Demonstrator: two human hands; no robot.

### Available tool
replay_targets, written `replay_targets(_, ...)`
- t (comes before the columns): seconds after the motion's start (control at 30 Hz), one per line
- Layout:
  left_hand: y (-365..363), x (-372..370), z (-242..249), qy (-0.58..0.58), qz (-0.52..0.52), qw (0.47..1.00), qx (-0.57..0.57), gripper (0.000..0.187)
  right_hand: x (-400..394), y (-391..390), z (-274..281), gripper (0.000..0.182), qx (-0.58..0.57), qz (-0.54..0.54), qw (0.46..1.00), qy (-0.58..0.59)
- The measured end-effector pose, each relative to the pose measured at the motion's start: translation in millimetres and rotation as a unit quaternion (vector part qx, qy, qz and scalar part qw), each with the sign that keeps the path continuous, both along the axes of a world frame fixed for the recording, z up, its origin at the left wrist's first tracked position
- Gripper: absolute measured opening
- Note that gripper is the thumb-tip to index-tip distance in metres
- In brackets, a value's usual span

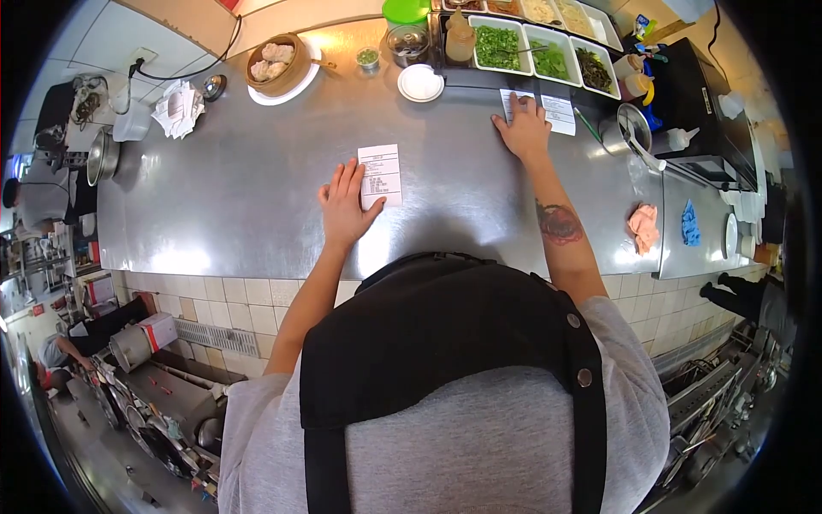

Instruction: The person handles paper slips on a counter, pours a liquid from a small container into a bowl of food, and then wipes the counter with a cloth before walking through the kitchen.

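Observation:
On the steel counter (257, 188), my left hand (346, 208) lies with its fingers apart on the left edge of a printed paper slip (382, 176). My right hand (525, 133) reaches farther forward and rests, fingers spread, over a second pair of printed slips (559, 115) by the topping trays. Part of those slips is hidden beneath the fingers. A green pen (587, 124) lies just right of them. Beyond my right hand, a white tray of chopped green onions (498, 48) stands in a row with other greens.
At the back left, a bamboo steamer (276, 65) of dumplings sits on a white plate. A small white dish (420, 83) and a squeeze bottle (460, 38) stand behind the slips. To the right are a metal pot (626, 130), a pink cloth (643, 229) and a blue cloth (690, 224).

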State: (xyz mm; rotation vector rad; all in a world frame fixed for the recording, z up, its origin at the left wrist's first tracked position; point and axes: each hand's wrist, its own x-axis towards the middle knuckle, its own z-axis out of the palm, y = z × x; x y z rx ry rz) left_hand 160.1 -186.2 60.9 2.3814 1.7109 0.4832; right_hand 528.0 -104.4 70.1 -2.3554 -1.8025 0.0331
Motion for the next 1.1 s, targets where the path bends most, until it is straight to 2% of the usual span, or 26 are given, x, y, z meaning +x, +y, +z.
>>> replay_targets(0.27, -0.8, -0.7, 0.3, 0.004, 0.0, 1.0, 0.006, 0.073, -5.9, 0.6, 0.8, 0.066, -0.006, -0.009, 1.0, -0.001)
replay_targets(0.33, -0.3, -0.4, 1.0, 0.007, 0.002, 1.0, 0.007, 0.073, -22.5, -10.5, 3.7, 0.058, 0.105, -0.005, 0.994, -0.028)
replay_targets(0.37, -0.6, 0.0, 0.9, 0.011, 0.003, 1.0, 0.007, 0.073, -34.4, -17.4, 8.4, 0.058, 0.105, -0.003, 0.994, -0.029)
replay_targets(0.43, 0.3, -0.5, 2.4, 0.006, 0.002, 1.0, 0.007, 0.073, -66.0, -33.3, 17.4, 0.043, 0.143, 0.12, 0.976, 0.111)
replay_targets(0.5, -2.0, 0.2, 1.1, 0.001, -0.004, 1.0, 0.007, 0.073, -102.6, -40.5, -4.2, 0.035, 0.153, 0.283, 0.918, 0.232)
replay_targets(0.57, 0.1, 0.0, 1.0, -0.003, -0.001, 1.0, 0.005, 0.073, -144.7, -50.4, -19.1, 0.036, 0.143, 0.38, 0.87, 0.279)
replay_targets(0.67, -0.9, 2.8, 6.0, 0.01, 0.002, 1.0, 0.004, 0.073, -179.2, -75.2, -9.2, 0.037, 0.088, 0.413, 0.878, 0.223)
replay_targets(0.8, -1.8, 2.4, 9.2, -0.017, -0.012, 1.0, -0.003, 0.074, -175.5, -74.5, -7.6, 0.039, 0.069, 0.403, 0.893, 0.186)
replay_targets(0.87, -1.2, 0.5, 6.7, -0.024, -0.006, 1.0, 0.01, 0.073, -161.4, -66.6, -9.1, 0.041, 0.054, 0.338, 0.927, 0.152)
replay_targets(0.9, -0.3, -0.7, 5.2, -0.035, -0.009, 0.999, 0.008, 0.068, -151.2, -63.4, -11.7, 0.041, 0.053, 0.339, 0.927, 0.149)
replay_targets(0.97, 0.1, -0.7, 3.3, -0.027, -0.006, 1.0, 0.01, 0.065, -125.4, -57.0, -19.9, 0.035, 0.101, 0.249, 0.958, 0.098)
replay_targets(1.1, 0.0, -0.5, 2.7, -0.019, -0.003, 1.0, 0.011, 0.058, -80.9, -38.0, -32.2, 0.032, 0.11, 0.185, 0.974, 0.066)
